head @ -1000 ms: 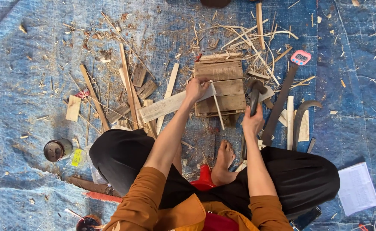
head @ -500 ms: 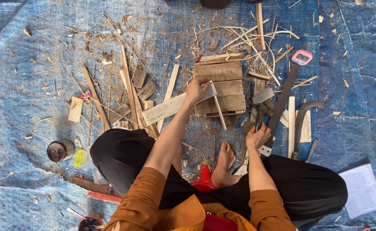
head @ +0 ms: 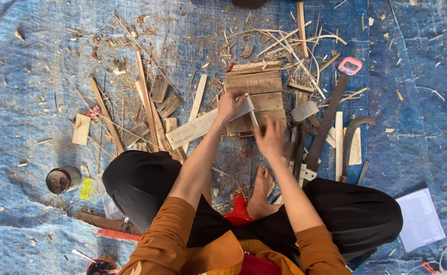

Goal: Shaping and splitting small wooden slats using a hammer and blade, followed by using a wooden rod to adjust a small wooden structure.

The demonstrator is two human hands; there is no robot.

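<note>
Rust-orange sleeves are pushed up above the elbows behind the left hand (head: 229,106) and right hand (head: 269,138); loose black trousers; feet bare.

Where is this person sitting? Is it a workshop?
Probably a makeshift woodworking spot on the ground: a blue tarp strewn with wood shavings, a wooden block as workbench, and blades alongside.

Rough pale wood plank (head: 203,126) under left hand (head: 228,105); weathered wood block (head: 256,97); matt woven blue plastic tarp (head: 30,61); dull metal can (head: 61,180); white paper notebook (head: 419,219).
</note>
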